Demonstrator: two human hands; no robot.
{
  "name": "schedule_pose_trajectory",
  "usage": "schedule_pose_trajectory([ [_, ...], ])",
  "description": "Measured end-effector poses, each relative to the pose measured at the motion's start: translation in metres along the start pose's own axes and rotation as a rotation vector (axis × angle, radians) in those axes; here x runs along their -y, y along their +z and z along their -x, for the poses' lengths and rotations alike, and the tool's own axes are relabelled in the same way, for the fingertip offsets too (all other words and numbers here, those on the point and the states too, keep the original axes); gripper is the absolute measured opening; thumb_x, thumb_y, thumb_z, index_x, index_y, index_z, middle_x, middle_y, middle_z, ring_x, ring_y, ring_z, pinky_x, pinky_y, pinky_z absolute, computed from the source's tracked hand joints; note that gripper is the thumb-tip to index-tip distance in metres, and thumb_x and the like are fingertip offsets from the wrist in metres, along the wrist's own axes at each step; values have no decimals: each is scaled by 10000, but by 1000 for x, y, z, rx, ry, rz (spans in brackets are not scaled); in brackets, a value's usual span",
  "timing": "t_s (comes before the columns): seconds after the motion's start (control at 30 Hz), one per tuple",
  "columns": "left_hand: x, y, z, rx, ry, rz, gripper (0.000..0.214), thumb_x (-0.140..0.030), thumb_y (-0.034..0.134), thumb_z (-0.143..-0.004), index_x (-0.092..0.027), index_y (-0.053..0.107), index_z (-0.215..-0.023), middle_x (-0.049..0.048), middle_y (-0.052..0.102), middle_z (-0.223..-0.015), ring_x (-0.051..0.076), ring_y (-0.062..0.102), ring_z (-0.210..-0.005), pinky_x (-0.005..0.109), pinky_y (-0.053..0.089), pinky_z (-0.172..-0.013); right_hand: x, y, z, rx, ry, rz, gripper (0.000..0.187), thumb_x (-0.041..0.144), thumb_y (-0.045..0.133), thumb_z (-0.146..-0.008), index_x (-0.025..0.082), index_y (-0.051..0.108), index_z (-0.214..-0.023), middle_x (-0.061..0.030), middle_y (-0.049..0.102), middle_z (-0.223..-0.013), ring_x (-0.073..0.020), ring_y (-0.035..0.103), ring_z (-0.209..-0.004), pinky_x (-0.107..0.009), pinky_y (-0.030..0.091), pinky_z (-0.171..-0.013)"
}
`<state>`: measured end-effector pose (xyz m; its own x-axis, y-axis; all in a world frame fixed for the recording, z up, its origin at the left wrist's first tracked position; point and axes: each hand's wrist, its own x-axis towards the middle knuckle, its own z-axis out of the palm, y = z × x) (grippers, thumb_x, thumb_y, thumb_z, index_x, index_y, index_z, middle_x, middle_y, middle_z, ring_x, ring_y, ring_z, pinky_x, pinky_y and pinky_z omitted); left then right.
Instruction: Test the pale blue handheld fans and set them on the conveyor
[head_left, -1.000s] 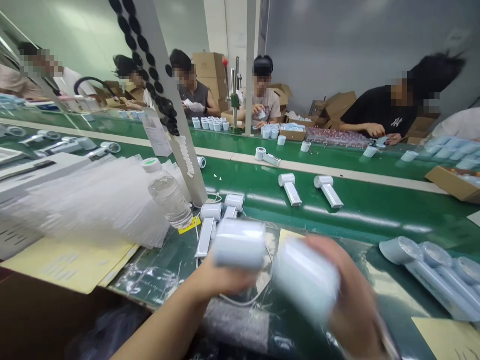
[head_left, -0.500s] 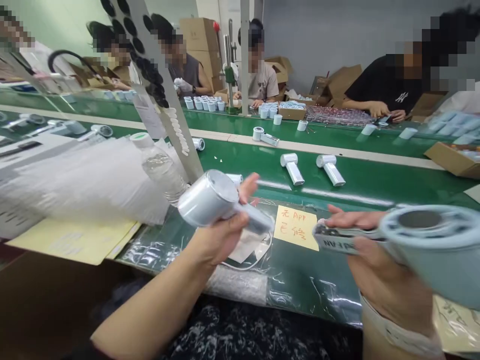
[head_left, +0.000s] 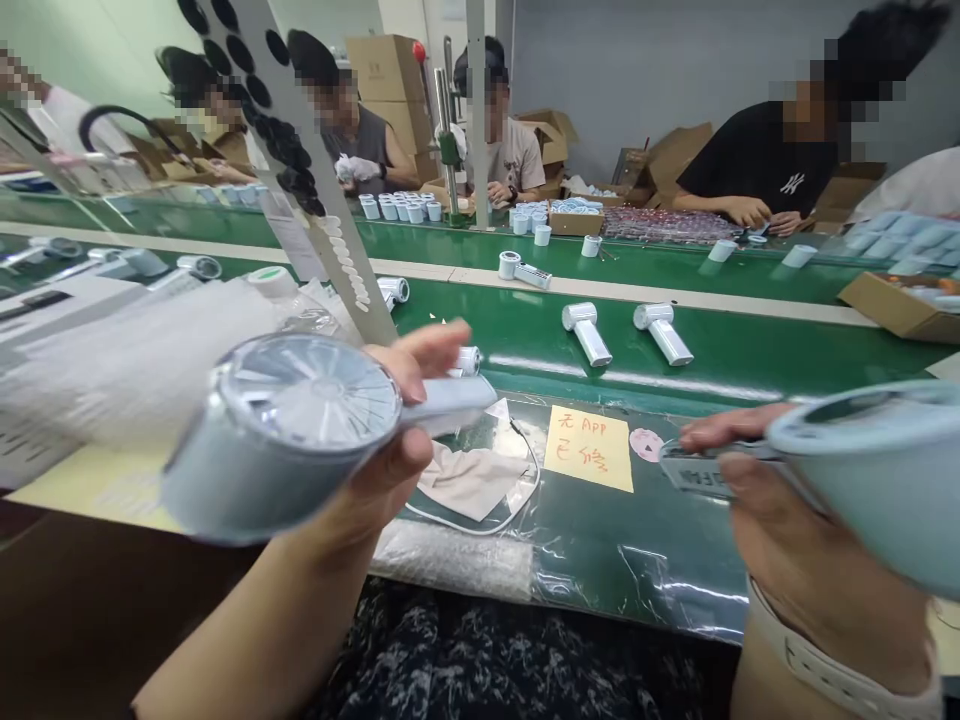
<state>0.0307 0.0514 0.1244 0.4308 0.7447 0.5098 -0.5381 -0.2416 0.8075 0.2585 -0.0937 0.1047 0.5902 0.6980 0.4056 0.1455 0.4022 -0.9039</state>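
Observation:
A light-blue handheld fan point(head_left: 289, 440) is gripped by its handle in my left hand point(head_left: 382, 450), its round slatted end tilted up toward me. My right hand point(head_left: 795, 520), with a pale strap at the wrist, holds a second light-blue handheld fan point(head_left: 877, 470); its handle points left and bears dark lettering. Part of that fan's head runs past the right edge of the view. Between the two hands, a yellow note point(head_left: 589, 447) with red handwriting lies on the plastic-covered bench, beside a small pink round sticker point(head_left: 646, 445).
A beige cloth point(head_left: 476, 480) and a white cable lie on the bench above bubble wrap point(head_left: 454, 558). Two more fans point(head_left: 587, 333) rest on the green belt point(head_left: 510, 330). A slanted metal post point(head_left: 341, 250) rises at left near white bags point(head_left: 150, 360). Several people work across the belt.
My left hand has moved left and closer, turning its fan so the slatted end shows. The right hand and its fan have shifted slightly right, uncovering the pink sticker.

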Motion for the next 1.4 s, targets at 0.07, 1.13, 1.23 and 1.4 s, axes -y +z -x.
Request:
schedule_pose_trajectory([
  [0.07,14,-5,6,49,-142,88,292,-444,814,-721,-234,653,-843,-1,702,-857,174,678,-852,323,568,-837,-21,-1,1,49,151,8,320,327,844,-712,297,657,-971,-10,675,-891,-238,641,-814,-413,556,-761],
  [1.13,124,-45,-37,175,-314,-1286,363,-419,502,-839,-233,655,-1111,116,440,-1450,339,382,-1380,549,321,-1149,-114,-158,-26,-221,92,1785,563,541,543,-872,176,615,-1295,-218,463,-1327,-437,500,-1157,-533,468,-883],
  [1.23,123,-47,-39,110,-291,-1334,343,-415,495,-834,-218,663,-1059,125,510,-1343,336,450,-1306,531,357,-1121,-109,-187,-25,-261,204,1811,595,572,437,-908,203,562,-1356,-222,527,-1277,-450,520,-1131,-564,467,-846],
  [1.4,120,-53,-43,74,-307,-1414,335,-367,489,-821,-180,642,-1053,133,576,-1144,319,554,-1119,500,433,-1032,-95,-257,-21,-308,337,1779,673,618,411,-870,221,519,-1402,-227,593,-1218,-459,551,-1116,-577,462,-851],
])
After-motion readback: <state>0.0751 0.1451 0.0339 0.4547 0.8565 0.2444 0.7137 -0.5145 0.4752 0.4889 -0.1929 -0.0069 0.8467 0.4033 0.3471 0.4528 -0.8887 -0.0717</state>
